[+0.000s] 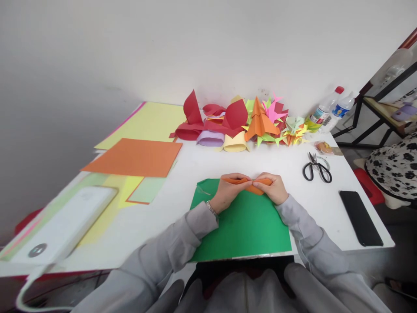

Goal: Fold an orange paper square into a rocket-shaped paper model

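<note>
Both my hands pinch a small folded piece of orange paper (pixel 257 189) above the far part of a green sheet (pixel 241 230). My left hand (pixel 229 191) grips its left part, thumb on top, with a metal bracelet at the wrist. From the other side my right hand (pixel 275 188) holds the right part, thumb and fingers closed on it. The two thumbs nearly meet in the middle. Fingers cover much of the paper, so its exact folded shape is partly hidden.
Folded paper shapes, including an orange paper plane (pixel 259 124) and red pieces (pixel 224 124), line the wall. Orange sheets (pixel 133 156) and a white power bank (pixel 74 221) lie left. Scissors (pixel 314 167), a black phone (pixel 361 218) and two bottles (pixel 329 111) are right.
</note>
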Demonstrator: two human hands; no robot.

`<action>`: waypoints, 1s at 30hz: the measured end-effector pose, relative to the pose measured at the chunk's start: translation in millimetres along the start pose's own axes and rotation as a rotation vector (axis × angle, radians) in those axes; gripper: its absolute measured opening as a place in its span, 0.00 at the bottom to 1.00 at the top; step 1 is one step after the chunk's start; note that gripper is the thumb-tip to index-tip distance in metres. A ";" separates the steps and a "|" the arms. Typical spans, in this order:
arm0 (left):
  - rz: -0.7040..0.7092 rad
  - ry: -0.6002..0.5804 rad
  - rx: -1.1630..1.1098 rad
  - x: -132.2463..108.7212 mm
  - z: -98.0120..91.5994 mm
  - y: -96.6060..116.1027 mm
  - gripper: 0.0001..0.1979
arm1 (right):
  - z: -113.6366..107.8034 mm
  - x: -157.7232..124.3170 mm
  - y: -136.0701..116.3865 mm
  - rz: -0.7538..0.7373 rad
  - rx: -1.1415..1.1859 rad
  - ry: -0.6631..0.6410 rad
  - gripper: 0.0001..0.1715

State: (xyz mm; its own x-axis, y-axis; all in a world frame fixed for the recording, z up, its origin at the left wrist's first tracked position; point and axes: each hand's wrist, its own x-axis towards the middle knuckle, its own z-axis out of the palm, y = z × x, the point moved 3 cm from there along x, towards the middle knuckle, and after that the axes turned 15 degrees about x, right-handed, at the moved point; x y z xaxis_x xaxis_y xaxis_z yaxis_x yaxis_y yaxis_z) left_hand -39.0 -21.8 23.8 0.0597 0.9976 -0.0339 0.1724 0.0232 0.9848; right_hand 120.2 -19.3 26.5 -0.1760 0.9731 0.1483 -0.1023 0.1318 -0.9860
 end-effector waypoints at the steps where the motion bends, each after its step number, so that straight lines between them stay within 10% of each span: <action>1: -0.001 -0.001 0.002 0.0 -0.1 -0.4 0.09 | 0.5 -0.1 -0.6 -0.007 -0.003 -0.003 0.12; 30: 0.015 0.015 -0.030 2.8 -0.6 -3.5 0.09 | 0.3 0.2 -1.4 -0.014 0.041 0.032 0.11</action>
State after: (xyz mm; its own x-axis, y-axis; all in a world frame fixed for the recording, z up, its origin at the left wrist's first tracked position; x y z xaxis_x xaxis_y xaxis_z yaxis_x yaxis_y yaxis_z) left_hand -40.0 -19.0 20.4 0.0471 0.9988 -0.0164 0.1416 0.0095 0.9899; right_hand 120.1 -19.3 28.0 -0.1434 0.9769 0.1586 -0.1447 0.1378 -0.9798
